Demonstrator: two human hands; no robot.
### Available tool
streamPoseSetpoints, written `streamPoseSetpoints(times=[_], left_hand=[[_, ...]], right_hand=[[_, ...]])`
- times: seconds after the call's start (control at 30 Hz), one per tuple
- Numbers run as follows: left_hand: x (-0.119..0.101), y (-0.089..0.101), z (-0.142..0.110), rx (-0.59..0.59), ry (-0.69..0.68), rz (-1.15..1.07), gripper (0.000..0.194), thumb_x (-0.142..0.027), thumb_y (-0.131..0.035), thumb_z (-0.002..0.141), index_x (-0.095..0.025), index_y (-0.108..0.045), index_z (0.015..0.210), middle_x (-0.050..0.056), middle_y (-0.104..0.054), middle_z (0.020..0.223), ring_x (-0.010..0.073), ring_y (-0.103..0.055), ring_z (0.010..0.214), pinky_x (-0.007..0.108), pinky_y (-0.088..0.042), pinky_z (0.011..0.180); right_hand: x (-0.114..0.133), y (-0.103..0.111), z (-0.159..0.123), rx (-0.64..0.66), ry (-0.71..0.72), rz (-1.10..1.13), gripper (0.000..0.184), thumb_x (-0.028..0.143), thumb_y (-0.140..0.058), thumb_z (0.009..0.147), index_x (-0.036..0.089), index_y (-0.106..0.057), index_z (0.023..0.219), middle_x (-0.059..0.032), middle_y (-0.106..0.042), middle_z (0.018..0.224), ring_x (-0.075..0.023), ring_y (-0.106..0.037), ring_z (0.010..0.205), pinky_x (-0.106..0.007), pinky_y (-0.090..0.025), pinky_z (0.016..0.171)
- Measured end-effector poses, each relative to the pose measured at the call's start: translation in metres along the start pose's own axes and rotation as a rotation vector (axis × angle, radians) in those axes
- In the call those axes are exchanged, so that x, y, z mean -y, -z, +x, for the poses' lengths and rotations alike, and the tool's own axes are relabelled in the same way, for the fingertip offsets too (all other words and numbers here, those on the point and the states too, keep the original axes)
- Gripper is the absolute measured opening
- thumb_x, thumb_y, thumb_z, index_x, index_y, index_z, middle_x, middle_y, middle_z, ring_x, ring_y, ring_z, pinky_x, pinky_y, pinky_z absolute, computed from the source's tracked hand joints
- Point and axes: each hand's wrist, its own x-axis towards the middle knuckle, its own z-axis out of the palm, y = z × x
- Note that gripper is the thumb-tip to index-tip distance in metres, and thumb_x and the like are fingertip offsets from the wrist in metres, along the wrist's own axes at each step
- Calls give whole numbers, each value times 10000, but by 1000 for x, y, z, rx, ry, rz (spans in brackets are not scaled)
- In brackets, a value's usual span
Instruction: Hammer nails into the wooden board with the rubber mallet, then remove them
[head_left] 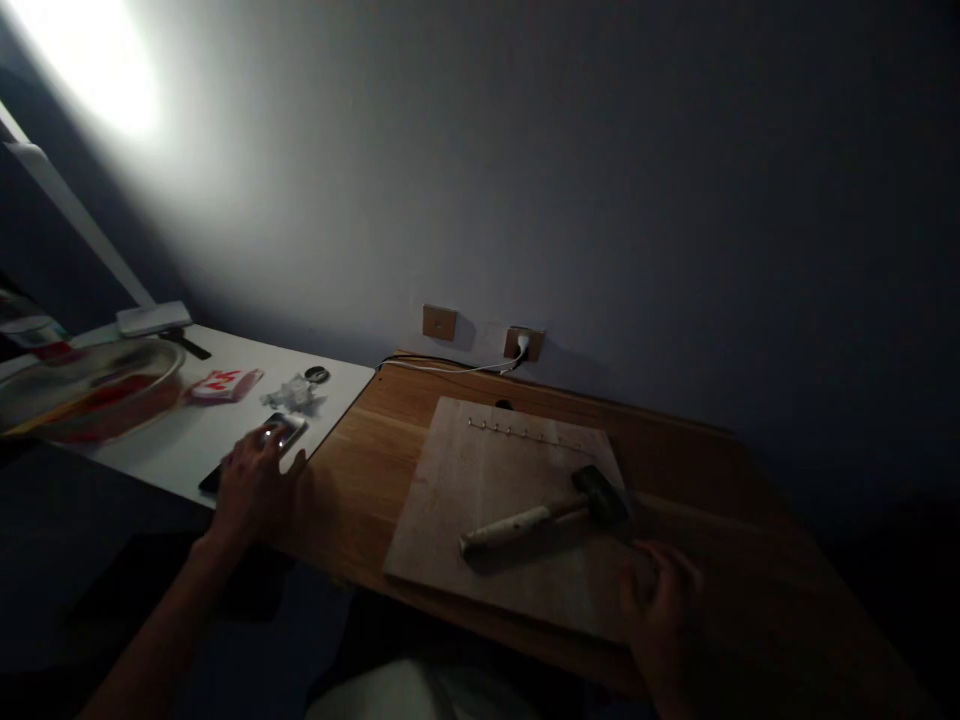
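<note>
My left hand [255,475] reaches over a dark, flat, shiny-edged object [292,432] on the white table; its thumb stands apart from the bent fingers, whose tips are partly hidden. My right hand [660,600] hovers by the right edge of a wooden board [450,510], fingers loosely curled, thumb apart, nothing visible in them. Across the board lies a hammer [525,522], its dark head to the right and pale handle to the left. A row of several small shiny nails [508,431] stands along the board's far side, fading into shadow on the right.
A crumpled clear plastic bag [296,393], a dark ring-shaped roll [317,374] and a red-and-white packet [225,385] lie on the white table [172,460]. A clear basin [97,390] stands left, near a lamp [82,220]. A white cable [457,369] runs to a wall socket [525,343].
</note>
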Motion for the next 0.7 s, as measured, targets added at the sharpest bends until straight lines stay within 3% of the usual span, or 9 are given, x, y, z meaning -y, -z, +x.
streamPoseSetpoints(times=[0.1, 0.2, 0.37, 0.57, 0.7], left_hand=[[30, 3, 20, 125, 86, 89, 612, -474, -595, 899, -113, -487, 1382, 259, -457, 1444, 400, -588, 1169, 519, -511, 914], [46, 0, 31, 209, 99, 111, 682, -518, -640, 877, -142, -454, 1414, 245, -443, 1450, 365, -615, 1126, 470, -534, 872], [52, -11, 35, 221, 78, 100, 650, -496, -621, 897, -213, -410, 1442, 150, -460, 1417, 291, -625, 1032, 441, -541, 845], [54, -15, 37, 204, 151, 59, 633, -506, -641, 872, -182, -460, 1384, 148, -518, 1273, 318, -594, 1055, 447, -528, 854], [54, -10, 34, 212, 156, 21, 689, -589, -649, 846, -164, -478, 1361, 156, -513, 1305, 348, -598, 1074, 496, -518, 893]], right_hand=[[1, -3, 0, -36, 8, 5, 419, 527, -473, 971, 141, -635, 1006, -172, -603, 1004, -325, -558, 1013, -498, -482, 876], [3, -4, -1, -29, 30, 1, 374, 484, -495, 963, 141, -631, 1026, -180, -601, 1019, -326, -557, 1010, -492, -481, 865], [2, -4, -1, -17, 47, -6, 347, 467, -501, 951, 153, -635, 1015, -170, -609, 996, -331, -552, 1000, -498, -481, 859], [2, -5, 0, -32, 68, -24, 353, 479, -513, 951, 152, -635, 997, -172, -603, 999, -328, -562, 989, -484, -490, 833], [1, -6, 1, -41, 90, -35, 346, 472, -506, 957, 154, -638, 986, -162, -610, 967, -327, -563, 972, -486, -491, 830]])
